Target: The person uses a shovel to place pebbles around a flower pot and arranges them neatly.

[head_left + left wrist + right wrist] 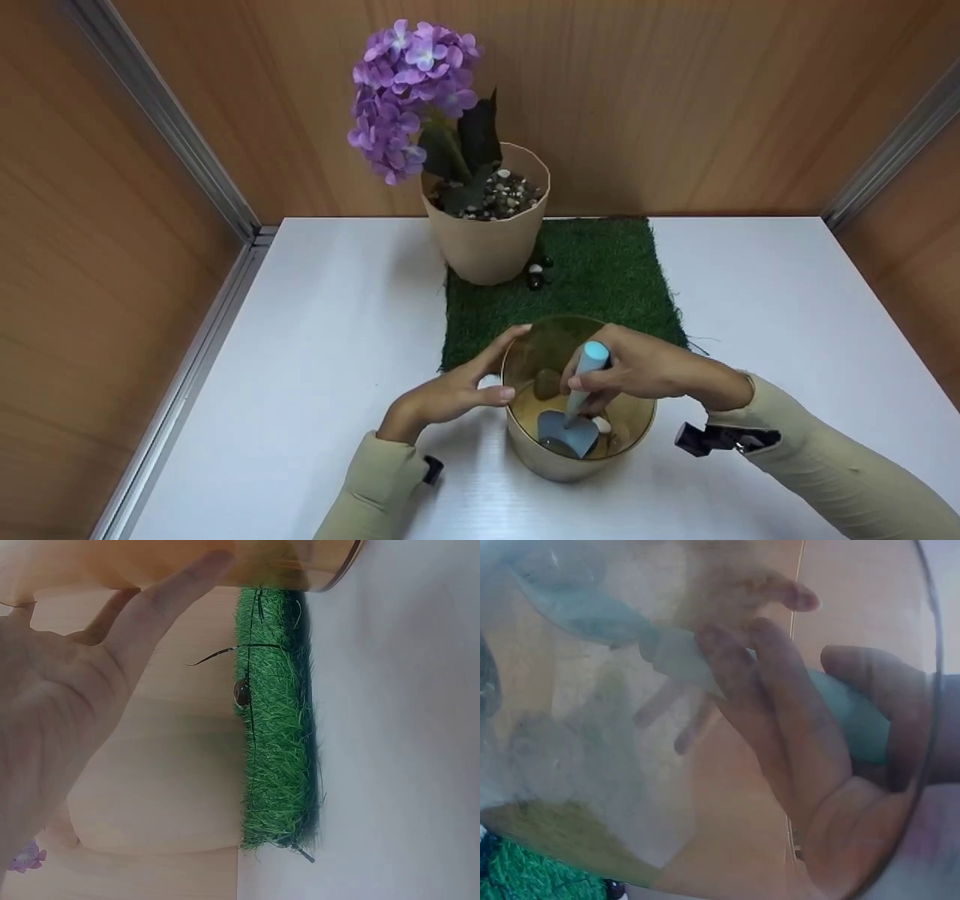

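Observation:
A transparent amber container (547,469) stands on the white table at the front edge of the turf mat. My left hand (454,390) rests against its left side, thumb and fingers spread along the wall; in the left wrist view, the thumb (169,607) lies straight against it. Inside the container, my right hand (626,364) grips the light blue handle of a small trowel (587,375). The trowel's blade (562,433) points down among a few stones, including a white pebble (601,424). Through the wall, the right wrist view shows fingers (795,701) curled round the handle.
Behind the container lies a green turf mat (600,262). On its far left part stands a beige pot (487,247) of gravel with a purple flower (412,90). Small dark and white pebbles (535,277) lie beside the pot. Wood-grain panels enclose the table.

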`<state>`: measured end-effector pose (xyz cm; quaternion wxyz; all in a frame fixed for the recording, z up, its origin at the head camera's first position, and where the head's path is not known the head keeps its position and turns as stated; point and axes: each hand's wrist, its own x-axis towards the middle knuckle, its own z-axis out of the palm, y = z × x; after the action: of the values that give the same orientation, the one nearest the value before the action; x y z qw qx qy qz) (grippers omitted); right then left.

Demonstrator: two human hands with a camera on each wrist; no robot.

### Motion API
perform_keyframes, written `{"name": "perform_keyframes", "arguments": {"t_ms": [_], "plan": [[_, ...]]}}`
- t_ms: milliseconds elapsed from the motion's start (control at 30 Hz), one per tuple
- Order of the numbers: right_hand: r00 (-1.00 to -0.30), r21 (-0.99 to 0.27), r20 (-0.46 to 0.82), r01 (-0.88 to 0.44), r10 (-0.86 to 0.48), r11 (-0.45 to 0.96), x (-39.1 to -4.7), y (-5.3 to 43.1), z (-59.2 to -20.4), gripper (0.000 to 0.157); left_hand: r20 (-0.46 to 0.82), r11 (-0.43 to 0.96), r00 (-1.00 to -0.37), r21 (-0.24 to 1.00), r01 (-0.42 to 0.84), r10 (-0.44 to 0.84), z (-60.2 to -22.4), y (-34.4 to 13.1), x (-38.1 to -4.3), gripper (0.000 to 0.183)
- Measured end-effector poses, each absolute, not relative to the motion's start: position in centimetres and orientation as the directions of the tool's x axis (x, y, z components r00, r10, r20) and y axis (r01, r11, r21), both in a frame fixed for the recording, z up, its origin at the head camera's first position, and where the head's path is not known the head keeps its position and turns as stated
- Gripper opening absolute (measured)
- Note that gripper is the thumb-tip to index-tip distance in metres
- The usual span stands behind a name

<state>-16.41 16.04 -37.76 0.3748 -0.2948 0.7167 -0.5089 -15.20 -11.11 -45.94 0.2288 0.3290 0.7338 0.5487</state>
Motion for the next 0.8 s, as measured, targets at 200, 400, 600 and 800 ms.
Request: {"name": "perform_keyframes", "arguments": {"t_ms": [200, 400, 600, 800], "plan": [[-0.516, -0.954, -0.231, -0.045, -0.825, 0.296, -16.43, 16.10, -37.46, 0.016, 0.027, 0.185, -0.681, 0.953, 0.238, 0.732, -45.98, -11.13, -15.21, 0.076], [-0.497, -0.953, -0.239, -0.045, -0.834, 0.299, -16.44, 16.17, -37.31, 0.017, 0.035, 0.179, -0.680, 0.953, 0.243, 0.732, -46.02, -11.06, -15.26, 0.075], [-0.513, -0.952, -0.240, -0.042, -0.824, 0.303, -16.36, 16.32, -37.33, 0.016, 0.039, 0.185, -0.683, 0.950, 0.252, 0.730, -46.02, -11.04, -15.30, 0.076], [-0.547, -0.949, -0.238, -0.045, -0.803, 0.312, -16.31, 16.41, -37.21, 0.015, 0.037, 0.197, -0.684, 0.945, 0.261, 0.728, -45.44, -11.04, -15.02, 0.078]]}}
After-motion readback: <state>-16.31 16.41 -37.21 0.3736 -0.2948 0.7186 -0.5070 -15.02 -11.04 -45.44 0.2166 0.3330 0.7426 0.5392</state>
